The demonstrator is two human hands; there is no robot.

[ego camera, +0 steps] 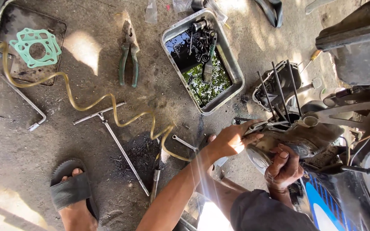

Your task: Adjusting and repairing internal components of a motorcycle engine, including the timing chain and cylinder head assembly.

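Engine case: left hand grips edge, right hand clasps underside; tray near.

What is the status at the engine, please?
Left hand and right hand both on engine case. Studs bare. Yellow hose and T-wrench on floor alongside.

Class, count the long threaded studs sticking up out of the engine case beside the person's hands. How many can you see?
4 studs: stud one on the left, stud two next, stud three on the right, and a shorter-looking stud four low between them. Others may be hidden.
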